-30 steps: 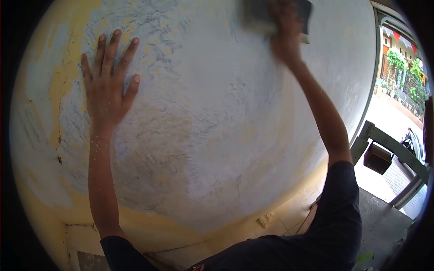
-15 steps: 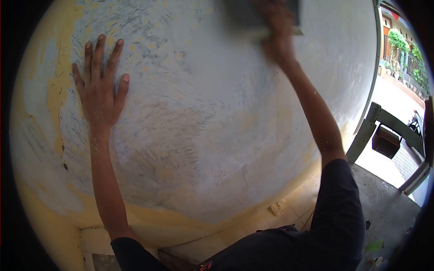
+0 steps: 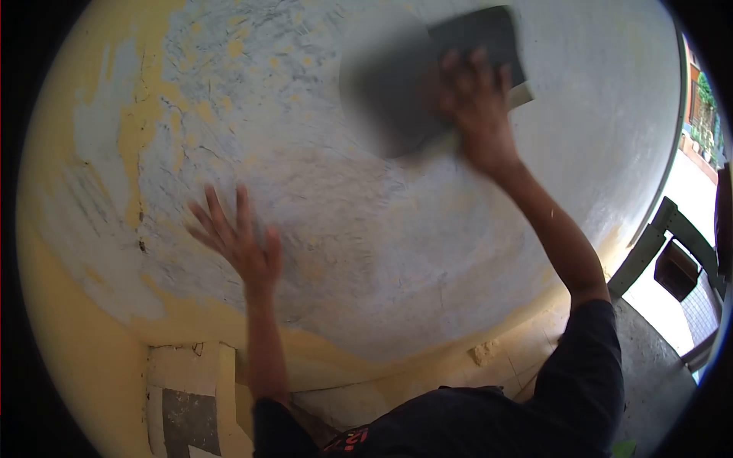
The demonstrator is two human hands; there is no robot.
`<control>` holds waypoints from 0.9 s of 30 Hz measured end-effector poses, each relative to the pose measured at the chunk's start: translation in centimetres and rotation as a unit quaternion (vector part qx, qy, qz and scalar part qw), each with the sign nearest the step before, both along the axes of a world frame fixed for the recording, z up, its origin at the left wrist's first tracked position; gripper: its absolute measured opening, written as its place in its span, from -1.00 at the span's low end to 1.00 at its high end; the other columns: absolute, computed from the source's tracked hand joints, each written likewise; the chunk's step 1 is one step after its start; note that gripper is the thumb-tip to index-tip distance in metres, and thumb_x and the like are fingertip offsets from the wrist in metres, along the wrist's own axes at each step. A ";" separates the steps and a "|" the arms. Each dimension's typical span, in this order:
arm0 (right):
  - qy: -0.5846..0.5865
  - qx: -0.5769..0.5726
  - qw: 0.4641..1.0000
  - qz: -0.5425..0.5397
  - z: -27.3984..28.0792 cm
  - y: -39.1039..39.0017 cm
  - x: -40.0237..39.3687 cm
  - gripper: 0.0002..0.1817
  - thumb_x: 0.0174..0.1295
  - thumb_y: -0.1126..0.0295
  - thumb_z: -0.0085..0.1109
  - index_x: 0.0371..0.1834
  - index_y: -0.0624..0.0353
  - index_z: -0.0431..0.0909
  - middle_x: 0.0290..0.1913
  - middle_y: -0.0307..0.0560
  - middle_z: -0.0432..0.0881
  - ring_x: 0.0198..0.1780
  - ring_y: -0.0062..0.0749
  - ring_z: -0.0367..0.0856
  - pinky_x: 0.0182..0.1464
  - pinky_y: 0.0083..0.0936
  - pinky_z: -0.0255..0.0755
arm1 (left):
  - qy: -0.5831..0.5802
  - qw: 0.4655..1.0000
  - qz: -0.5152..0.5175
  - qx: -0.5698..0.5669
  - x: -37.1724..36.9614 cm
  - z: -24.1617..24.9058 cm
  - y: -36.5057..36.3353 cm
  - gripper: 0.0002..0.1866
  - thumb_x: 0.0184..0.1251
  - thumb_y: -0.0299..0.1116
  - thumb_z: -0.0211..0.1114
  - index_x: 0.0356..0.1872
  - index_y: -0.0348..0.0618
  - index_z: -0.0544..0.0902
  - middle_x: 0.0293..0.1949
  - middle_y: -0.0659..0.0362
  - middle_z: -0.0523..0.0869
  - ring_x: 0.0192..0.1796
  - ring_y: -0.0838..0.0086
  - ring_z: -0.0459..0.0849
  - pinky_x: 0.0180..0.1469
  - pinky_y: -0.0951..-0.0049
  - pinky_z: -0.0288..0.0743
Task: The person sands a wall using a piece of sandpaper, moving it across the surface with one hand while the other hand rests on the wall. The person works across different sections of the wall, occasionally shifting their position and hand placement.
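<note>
My right hand presses a dark grey sheet of sandpaper against the wall, its fingers laid across the sheet. The left part of the sheet is smeared by motion, and a pale corner shows at its lower right. Lower and to the left, my left hand holds nothing; its fingers are spread and slightly blurred in front of the wall. The wall is patchy grey-white over yellow paint, with rough scratch marks at upper left and smoother grey at right.
A crack runs down the yellow strip at left. Below lie pale floor tiles with a dark square and a crumbly lump by the wall's foot. At right, a dark frame with a brown box stands by the bright opening.
My right hand and the sandpaper have come lower in view. My left hand has moved down and right from its flat place on the wall. The view has shifted a little.
</note>
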State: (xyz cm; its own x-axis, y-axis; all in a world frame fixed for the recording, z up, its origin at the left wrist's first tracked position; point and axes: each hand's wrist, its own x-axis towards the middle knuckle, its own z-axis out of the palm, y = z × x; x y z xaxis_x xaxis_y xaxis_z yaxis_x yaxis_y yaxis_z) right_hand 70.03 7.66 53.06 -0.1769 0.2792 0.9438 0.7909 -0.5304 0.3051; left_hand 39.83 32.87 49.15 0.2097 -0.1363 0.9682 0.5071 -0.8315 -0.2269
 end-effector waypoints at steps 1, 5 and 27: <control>-0.030 -0.087 0.992 0.084 -1.5 -0.3 -0.9 0.01 -0.14 0.86 -0.03 0.46 -0.31 0.34 0.56 -0.14 0.20 0.62 0.00 -0.06 0.51 0.25 -0.21 | -0.008 0.999 -0.006 -0.049 -0.8 -2.7 0.0 -0.17 0.42 0.41 -0.27 0.48 0.05 0.34 0.57 -0.01 0.07 0.61 -0.08 -0.16 0.45 -0.41 -0.46; 0.089 0.207 0.969 0.105 0.9 -1.5 2.7 -0.04 -0.14 0.83 -0.06 0.43 -0.25 0.39 0.55 -0.15 0.22 0.61 0.03 -0.05 0.51 0.23 -0.23 | -0.063 0.981 -0.030 -0.183 -3.7 -10.1 -1.1 -0.07 0.30 0.49 -0.12 0.51 0.04 0.26 0.58 -0.04 0.02 0.61 -0.13 -0.20 0.43 -0.45 -0.41; 0.288 0.296 0.910 0.046 -13.6 7.9 -10.2 -0.32 0.11 0.53 0.12 0.41 -0.01 0.41 0.58 0.14 0.10 0.61 0.22 -0.13 0.53 0.24 -0.37 | -0.060 0.980 -0.093 -0.167 -9.0 -12.8 6.5 -0.16 0.42 0.36 -0.12 0.48 -0.07 0.26 0.53 -0.16 0.15 0.58 -0.16 -0.03 0.51 -0.26 -0.28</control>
State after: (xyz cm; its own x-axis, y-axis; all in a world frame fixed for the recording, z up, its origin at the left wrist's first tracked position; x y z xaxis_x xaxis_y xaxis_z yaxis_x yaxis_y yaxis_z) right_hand 59.88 15.60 39.45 0.3975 -0.2991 0.8675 0.7788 -0.3900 -0.4913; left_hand 30.88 39.35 36.31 0.0941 0.1667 0.9815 0.3467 -0.9296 0.1247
